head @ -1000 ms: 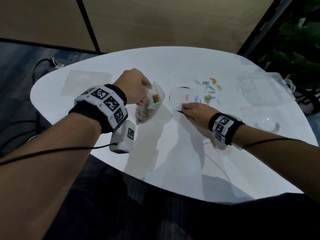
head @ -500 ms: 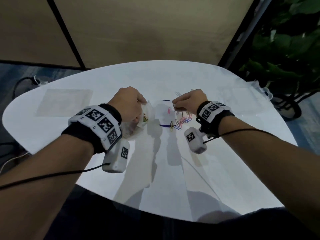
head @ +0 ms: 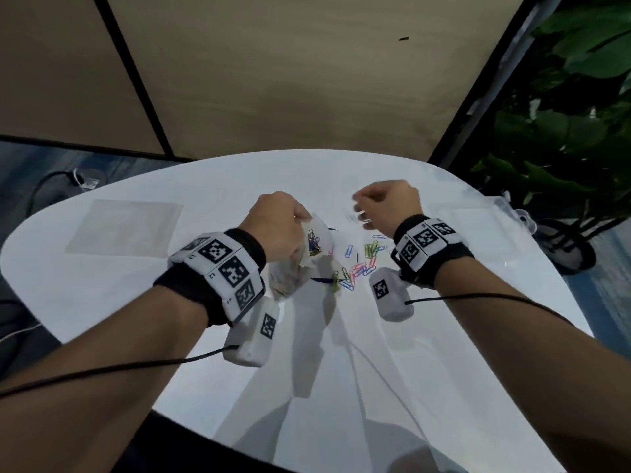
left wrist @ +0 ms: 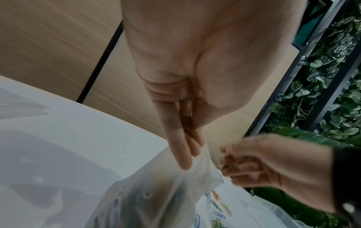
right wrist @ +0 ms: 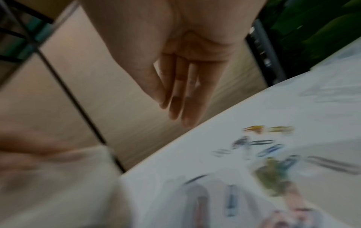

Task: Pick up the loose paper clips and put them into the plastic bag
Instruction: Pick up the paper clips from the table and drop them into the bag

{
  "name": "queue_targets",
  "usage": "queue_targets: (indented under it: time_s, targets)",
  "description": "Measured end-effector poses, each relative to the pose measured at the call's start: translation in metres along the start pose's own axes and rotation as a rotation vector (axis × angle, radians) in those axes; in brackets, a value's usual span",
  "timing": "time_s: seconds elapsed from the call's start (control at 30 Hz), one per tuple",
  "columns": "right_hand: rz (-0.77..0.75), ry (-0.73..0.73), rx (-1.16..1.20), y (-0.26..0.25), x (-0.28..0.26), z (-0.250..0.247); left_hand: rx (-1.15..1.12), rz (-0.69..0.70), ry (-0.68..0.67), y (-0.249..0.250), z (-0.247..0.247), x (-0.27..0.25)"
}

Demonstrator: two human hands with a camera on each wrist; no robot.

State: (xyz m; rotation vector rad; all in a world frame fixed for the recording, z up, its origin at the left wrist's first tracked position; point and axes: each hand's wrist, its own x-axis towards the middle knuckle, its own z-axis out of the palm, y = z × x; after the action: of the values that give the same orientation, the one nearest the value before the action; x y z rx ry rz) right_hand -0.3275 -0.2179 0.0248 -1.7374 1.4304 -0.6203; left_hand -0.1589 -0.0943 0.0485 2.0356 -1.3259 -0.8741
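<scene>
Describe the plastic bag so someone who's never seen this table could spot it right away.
On the white table, look just left of the scattered paper clips. The plastic bag hangs pinched in the left hand: crumpled, clear, with coloured clips inside, unlike the flat sheet lying far left.

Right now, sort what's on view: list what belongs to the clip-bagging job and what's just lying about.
For the job: plastic bag, pinched by the left hand; loose paper clips; right hand.

Lying about: flat clear sheet; clear plastic box; plant.
</scene>
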Motion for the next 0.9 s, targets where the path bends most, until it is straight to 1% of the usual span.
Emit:
queue_targets:
  time_s: [0.03,0.07,0.1,0.17,0.23,0.3,0.33,0.43,0.53,0.6,0.67,0.73,0.83,0.9]
  targets:
    - [0.018,0.033,-0.185,0.017,0.012,-0.004,0.003,0.005,-0.002,-0.002,-0.002,-0.001]
    - [0.057,0.015,-0.363,0.035,0.021,-0.007,0.004,0.014,0.000,-0.004,-0.005,-0.003]
    - [0.112,-0.020,-0.479,0.053,0.030,-0.010,0.004,0.023,0.007,-0.006,-0.008,-0.004]
    - [0.218,-0.094,-0.548,0.082,0.043,-0.012,-0.005,0.028,0.022,-0.008,-0.014,-0.008]
    - [0.240,-0.107,-0.562,0.095,0.052,-0.008,-0.007,0.036,0.023,-0.009,-0.016,-0.011]
    - [0.183,-0.102,-0.611,0.098,0.059,0.006,0.020,0.058,0.013,-0.009,-0.013,-0.013]
    - [0.130,-0.115,-0.646,0.096,0.062,0.015,0.033,0.067,0.008,-0.009,-0.011,-0.014]
    - [-0.013,-0.242,-0.799,0.078,0.059,0.044,0.050,0.080,-0.006,-0.010,-0.005,-0.012]
    - [-0.176,-0.326,-0.846,0.066,0.056,0.073,0.065,0.097,-0.016,-0.008,-0.003,-0.011]
    - [-0.210,-0.409,-0.922,0.061,0.051,0.084,0.070,0.103,-0.020,-0.007,-0.002,-0.011]
    - [-0.222,-0.453,-1.015,0.056,0.047,0.084,0.068,0.106,-0.023,-0.007,-0.003,-0.011]
    - [-0.243,-0.443,-1.087,0.056,0.043,0.077,0.067,0.104,-0.023,-0.007,-0.005,-0.012]
    - [-0.224,-0.461,-1.194,0.059,0.031,0.059,0.070,0.087,-0.020,-0.009,-0.011,-0.013]
    - [-0.234,-0.455,-1.226,0.062,0.022,0.049,0.077,0.079,-0.025,-0.010,-0.014,-0.014]
